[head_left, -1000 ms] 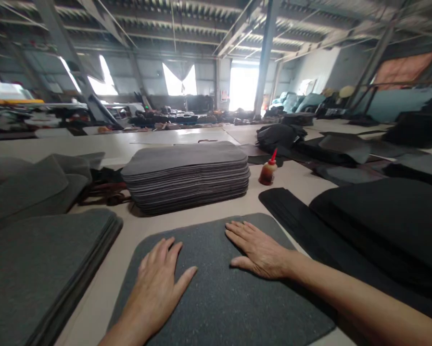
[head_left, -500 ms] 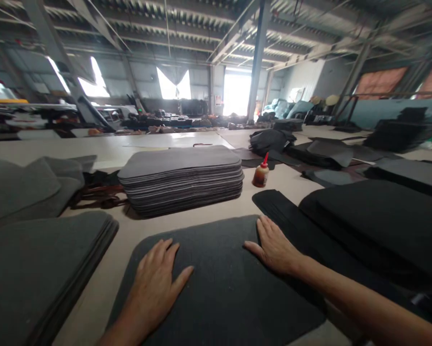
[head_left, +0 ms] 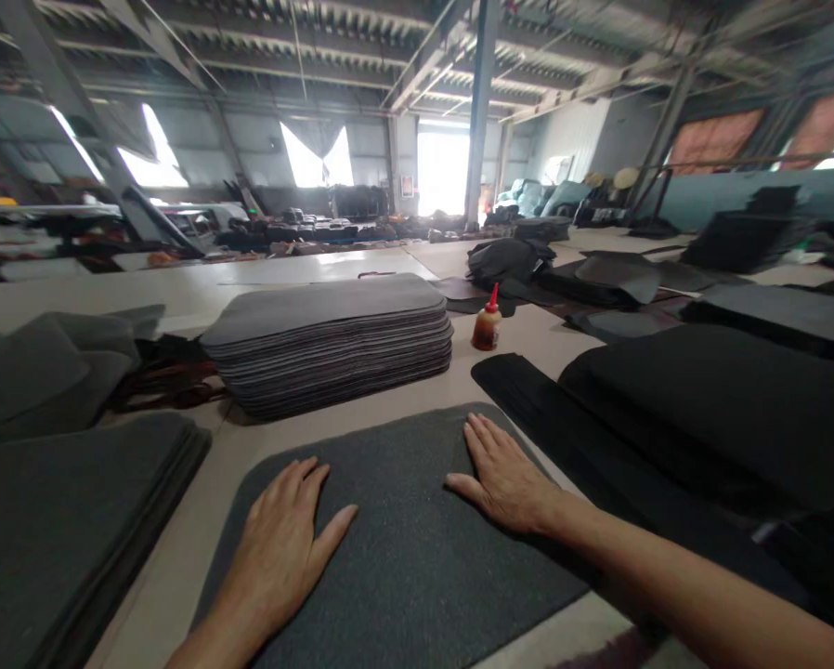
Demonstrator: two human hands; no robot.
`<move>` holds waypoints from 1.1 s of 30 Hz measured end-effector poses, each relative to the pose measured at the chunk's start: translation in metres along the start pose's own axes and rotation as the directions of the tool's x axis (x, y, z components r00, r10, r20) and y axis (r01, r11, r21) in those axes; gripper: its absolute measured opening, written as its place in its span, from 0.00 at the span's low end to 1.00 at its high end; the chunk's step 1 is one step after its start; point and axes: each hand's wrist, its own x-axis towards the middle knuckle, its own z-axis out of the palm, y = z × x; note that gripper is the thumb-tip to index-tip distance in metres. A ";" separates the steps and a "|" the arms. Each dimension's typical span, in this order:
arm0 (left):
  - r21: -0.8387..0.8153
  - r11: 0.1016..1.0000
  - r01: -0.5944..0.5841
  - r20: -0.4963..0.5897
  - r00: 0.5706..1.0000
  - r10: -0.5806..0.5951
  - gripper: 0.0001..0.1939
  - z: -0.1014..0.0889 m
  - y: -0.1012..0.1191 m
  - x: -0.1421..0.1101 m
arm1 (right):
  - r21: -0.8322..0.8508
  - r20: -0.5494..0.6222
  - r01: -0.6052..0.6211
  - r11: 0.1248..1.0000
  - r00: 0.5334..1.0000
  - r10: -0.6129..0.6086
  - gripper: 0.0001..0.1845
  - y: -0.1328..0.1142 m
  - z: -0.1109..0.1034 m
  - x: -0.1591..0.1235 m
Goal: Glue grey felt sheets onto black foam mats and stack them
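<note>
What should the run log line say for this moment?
left hand flat on grey mat | right hand flat on mat | mat stack behind

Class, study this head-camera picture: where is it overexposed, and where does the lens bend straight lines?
Head view: the far doorway and windows blow out white; roof beams and side edges curve and smear; both hands on the grey mat stay sharp, evenly lit.

A wide tan table [head_left: 180, 576] carries a grey felt mat [head_left: 403, 548] at six o'clock — stacked mats [head_left: 326, 339] at twelve, glue bottle [head_left: 488, 323] at one.
</note>
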 end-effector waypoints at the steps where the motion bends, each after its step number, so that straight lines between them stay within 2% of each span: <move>1: -0.003 1.000 -0.002 0.001 1.000 0.002 0.36 -0.001 0.000 0.000 | -0.027 -0.007 -0.021 0.999 1.000 0.020 0.55 0.005 0.001 0.001; 5: -0.011 1.000 -0.002 0.014 1.000 0.002 0.35 -0.003 0.002 0.000 | -0.087 -0.023 -0.079 0.993 0.997 0.078 0.54 0.014 0.007 0.005; 9: -0.012 1.000 0.004 0.022 1.000 -0.003 0.34 -0.007 0.006 0.001 | 0.001 -0.099 -0.135 0.991 0.986 0.134 0.51 0.023 0.009 0.005; 11: -0.005 1.000 0.002 0.027 1.000 -0.001 0.34 -0.010 0.008 0.002 | 0.049 -0.127 -0.154 0.987 0.979 0.159 0.43 0.034 -0.002 0.002; 13: 0.008 1.000 -0.011 0.023 1.000 0.011 0.33 -0.011 0.010 0.002 | 0.079 -0.137 -0.147 0.986 0.978 0.157 0.35 0.044 -0.024 -0.002; 16: 0.039 0.999 -0.035 0.013 0.999 0.035 0.34 -0.011 0.011 0.004 | 0.131 -0.179 -0.099 0.986 0.976 0.122 0.33 0.046 -0.058 -0.001; 18: 0.052 0.998 -0.045 0.013 0.999 0.045 0.35 -0.009 0.010 0.005 | 0.141 -0.203 -0.018 0.990 0.978 0.047 0.33 0.035 -0.067 0.008; 20: 0.052 0.997 -0.058 0.013 0.998 0.057 0.35 -0.008 0.009 0.006 | 0.129 -0.199 0.093 0.987 0.978 -0.066 0.33 0.018 -0.058 0.021; 23: 0.052 0.996 -0.068 0.009 0.998 0.068 0.36 -0.007 0.006 0.006 | 0.088 -0.143 0.231 0.969 0.965 -0.218 0.32 -0.003 -0.025 0.039; 27: 0.047 0.997 -0.063 0.015 0.998 0.062 0.36 -0.007 0.004 0.007 | 0.014 -0.184 0.179 0.984 0.968 -0.173 0.41 0.000 0.009 0.041; 30: 0.044 0.997 -0.066 0.023 0.998 0.065 0.37 -0.007 0.004 0.007 | -0.033 -0.222 0.119 0.992 0.967 -0.123 0.42 0.017 0.015 0.022; 33: 0.038 0.996 -0.084 0.020 0.996 0.084 0.38 -0.007 0.005 0.007 | -0.071 -0.248 0.083 0.994 0.964 -0.099 0.39 0.037 0.013 -0.010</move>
